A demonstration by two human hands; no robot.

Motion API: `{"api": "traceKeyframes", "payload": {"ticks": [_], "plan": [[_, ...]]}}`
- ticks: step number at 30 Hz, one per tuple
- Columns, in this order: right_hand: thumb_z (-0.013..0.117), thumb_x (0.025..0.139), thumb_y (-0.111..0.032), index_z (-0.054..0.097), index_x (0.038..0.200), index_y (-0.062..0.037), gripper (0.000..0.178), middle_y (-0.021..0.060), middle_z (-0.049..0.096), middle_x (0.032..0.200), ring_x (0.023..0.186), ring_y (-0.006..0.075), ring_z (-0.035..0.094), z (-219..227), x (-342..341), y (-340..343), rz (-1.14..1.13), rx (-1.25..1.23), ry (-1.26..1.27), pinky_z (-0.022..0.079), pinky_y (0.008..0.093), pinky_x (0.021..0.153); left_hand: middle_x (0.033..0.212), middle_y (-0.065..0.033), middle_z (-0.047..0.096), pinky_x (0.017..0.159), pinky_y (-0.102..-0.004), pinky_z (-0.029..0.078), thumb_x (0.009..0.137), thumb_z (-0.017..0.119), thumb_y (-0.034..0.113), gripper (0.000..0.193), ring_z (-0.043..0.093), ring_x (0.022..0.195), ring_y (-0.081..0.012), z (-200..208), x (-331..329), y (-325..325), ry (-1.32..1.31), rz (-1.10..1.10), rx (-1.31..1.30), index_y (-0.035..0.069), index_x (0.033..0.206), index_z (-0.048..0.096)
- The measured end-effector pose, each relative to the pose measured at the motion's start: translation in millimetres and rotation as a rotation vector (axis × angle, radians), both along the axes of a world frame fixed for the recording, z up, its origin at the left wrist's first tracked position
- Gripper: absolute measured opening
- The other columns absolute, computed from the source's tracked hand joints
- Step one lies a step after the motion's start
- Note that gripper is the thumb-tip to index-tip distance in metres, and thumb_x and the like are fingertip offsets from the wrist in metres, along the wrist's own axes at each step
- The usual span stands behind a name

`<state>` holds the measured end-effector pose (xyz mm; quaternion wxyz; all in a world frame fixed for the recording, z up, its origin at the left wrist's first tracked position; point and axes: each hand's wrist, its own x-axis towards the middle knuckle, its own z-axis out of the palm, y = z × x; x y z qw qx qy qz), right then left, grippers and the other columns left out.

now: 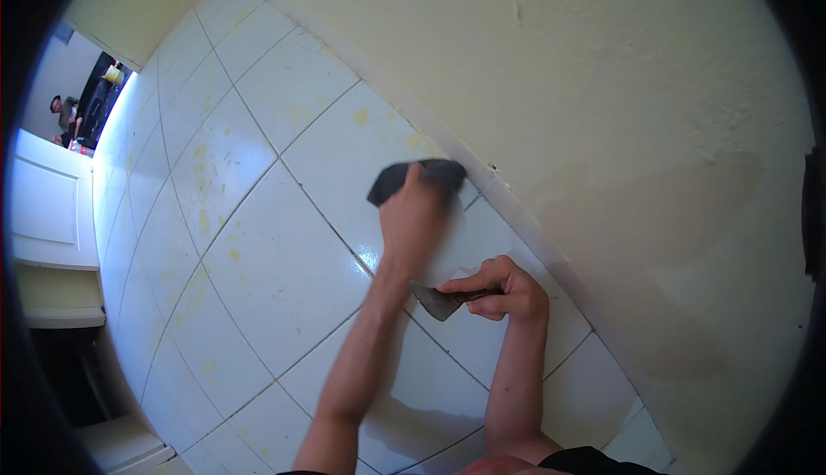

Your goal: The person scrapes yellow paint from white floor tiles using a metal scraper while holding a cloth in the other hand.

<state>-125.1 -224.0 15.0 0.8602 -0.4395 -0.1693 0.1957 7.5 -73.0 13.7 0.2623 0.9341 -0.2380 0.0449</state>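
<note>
Nearest, both forearms come in from the lower edge over a white tiled floor [258,268]. The right hand [508,290] is closed around the handle of a scraper [443,301], whose flat dark blade points left and lies low against a tile, just beside the left wrist. A little farther off, the left hand [415,217] presses down with its fingers curled on a dark cloth [422,175]; the cloth sits on the floor close to the pale skirting strip [551,251] where tile meets the cream wall [602,88].

Judging by this, the step in hand is cleaning the tile by the wall: wiping with the cloth while the scraper waits at a spot. Yellowish flecks [202,217] mark the tiles farther left, well apart from both hands. The next move seems to call for a shallow blade angle and steady pressure, so the edge lifts residue without scoring the glaze or catching a grout line.

At the far left stands a white door [52,200], with a seated person dimly seen in the room beyond.
</note>
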Motion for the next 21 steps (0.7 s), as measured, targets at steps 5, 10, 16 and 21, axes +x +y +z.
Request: {"api": "traceKeyframes", "payload": {"ticks": [5, 10, 16, 21], "plan": [[0.053, 0.085, 0.007, 0.059, 0.143, 0.0024, 0.059, -0.0083, 0.046, 0.059, 0.048, 0.0035, 0.026, 10, 8, 18, 0.005, 0.037, 0.077, 0.023, 0.0241, 0.045, 0.133, -0.0266, 0.059, 0.073, -0.0500, 0.061, 0.080, 0.075, 0.014, 0.015, 0.072, 0.083, -0.0441, -12, 152, 53, -0.156, 0.338, 0.279, 0.001, 0.086, 0.071], [0.052, 0.086, 0.007, 0.054, 0.148, 0.0021, 0.062, -0.0096, 0.042, 0.060, 0.049, 0.0028, 0.027, 10, 9, 5, -0.104, 0.031, 0.129, 0.023, 0.0234, 0.045, 0.121, -0.0267, 0.069, 0.092, -0.0464, 0.057, 0.080, 0.067, 0.006, 0.034, 0.069, 0.104, -0.0438, 45, 168, 66, -0.243, 0.251, -0.124, -0.003, 0.112, 0.073], [0.053, 0.086, 0.005, 0.054, 0.149, -0.0001, 0.063, -0.0092, 0.041, 0.060, 0.048, 0.0025, 0.027, 4, 4, 4, -0.055, 0.051, 0.059, 0.024, 0.0235, 0.045, 0.131, -0.0187, 0.065, 0.077, -0.0464, 0.059, 0.070, 0.075, 0.011, 0.025, 0.073, 0.086, -0.0387, 7, 25, 37, 0.067, -0.331, 0.004, 0.008, 0.094, 0.078], [0.053, 0.088, 0.005, 0.054, 0.149, -0.0010, 0.061, -0.0095, 0.042, 0.060, 0.048, 0.0023, 0.028, 4, 9, 9, -0.081, 0.032, 0.140, 0.024, 0.0234, 0.045, 0.142, -0.0274, 0.057, 0.085, -0.0503, 0.059, 0.074, 0.077, 0.016, 0.021, 0.072, 0.095, -0.0428, -5, 61, 21, -0.040, 0.005, 0.105, 0.008, 0.093, 0.078]]}}
